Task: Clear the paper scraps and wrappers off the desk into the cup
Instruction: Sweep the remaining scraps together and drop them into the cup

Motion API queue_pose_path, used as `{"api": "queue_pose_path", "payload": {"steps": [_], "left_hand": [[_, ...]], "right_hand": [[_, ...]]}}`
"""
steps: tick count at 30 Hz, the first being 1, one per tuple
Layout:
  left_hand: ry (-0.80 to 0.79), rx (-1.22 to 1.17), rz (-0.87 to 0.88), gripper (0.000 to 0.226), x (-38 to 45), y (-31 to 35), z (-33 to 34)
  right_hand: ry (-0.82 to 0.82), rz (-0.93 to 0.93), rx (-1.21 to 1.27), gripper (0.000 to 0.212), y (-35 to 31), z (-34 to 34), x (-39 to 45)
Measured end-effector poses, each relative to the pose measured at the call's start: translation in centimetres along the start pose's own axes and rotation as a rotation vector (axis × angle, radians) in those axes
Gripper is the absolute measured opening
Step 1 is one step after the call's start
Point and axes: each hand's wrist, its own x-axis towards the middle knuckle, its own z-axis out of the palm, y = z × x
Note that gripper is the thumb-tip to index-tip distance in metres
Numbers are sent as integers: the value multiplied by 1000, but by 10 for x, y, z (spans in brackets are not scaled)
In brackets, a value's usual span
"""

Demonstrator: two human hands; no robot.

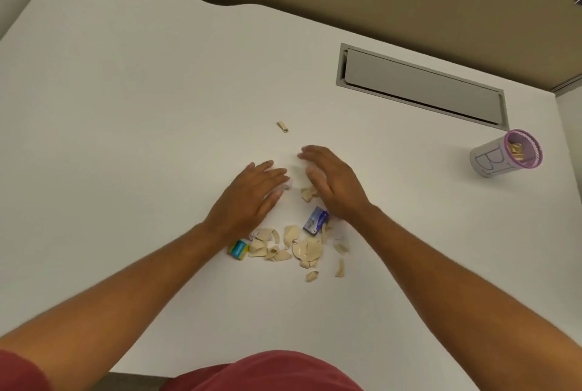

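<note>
Several beige paper scraps (299, 249) lie in a loose pile on the white desk (126, 107), between my wrists. A blue wrapper (316, 220) stands at the pile's right and a teal-and-yellow wrapper (238, 249) at its left. One small scrap (282, 126) lies alone farther back. My left hand (252, 195) and my right hand (330, 182) rest flat, fingers apart, on either side of a few scraps (308, 193), holding nothing. The grey cup (504, 156) with a purple rim stands far right, with scraps inside.
A grey cable flap (422, 85) is set into the desk behind the hands. The desk's curved back edge meets a tan wall. My red shirt shows at the bottom edge.
</note>
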Motion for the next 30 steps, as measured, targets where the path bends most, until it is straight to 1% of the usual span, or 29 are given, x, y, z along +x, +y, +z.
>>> {"api": "queue_pose_path", "payload": {"steps": [2,3,4,6,8,10,12,17,21,23,25,26,27,29,30], "left_hand": [[110,-24,-54,39,10,-5,-8],[122,-20,-85,39,13,-8,-11],[98,-5,-110,42,16,-12,-13],[-18,21,-132,52,18,-17,-16],[-130,29,-111,60,14,-16,-14],[-185,42,-71,62,7,-9,-12],[-194,38,-47,62,-4,4,-7],[-203,-87,-96,47,-30,41,4],[-158,-201,-193,45,-49,64,11],[-117,-187,-224,43,-61,73,16],[-33,-97,-229,45,-74,80,18],[-2,-23,-229,49,-80,85,18],[12,71,-240,56,-86,89,18],[-18,258,-320,70,-93,99,16],[-42,312,-368,76,-95,102,18]], "right_hand": [[-84,-35,-66,47,-4,-5,35],[-146,-59,-98,51,-6,-4,52],[-209,-85,-134,54,-8,-3,66],[-332,-128,-223,57,-8,3,82],[-400,-158,-277,56,-5,6,81],[-387,-159,-250,54,-1,4,67],[-347,-116,-188,52,3,0,42],[-265,-8,-147,50,23,-10,-47],[-220,18,-163,45,25,-5,-106],[-156,45,-147,43,21,-1,-125],[-43,95,-120,45,19,0,-139],[11,133,-119,51,19,1,-145],[41,182,-128,62,17,1,-149],[14,290,-168,95,11,3,-155],[-16,333,-189,108,7,4,-157]]}}
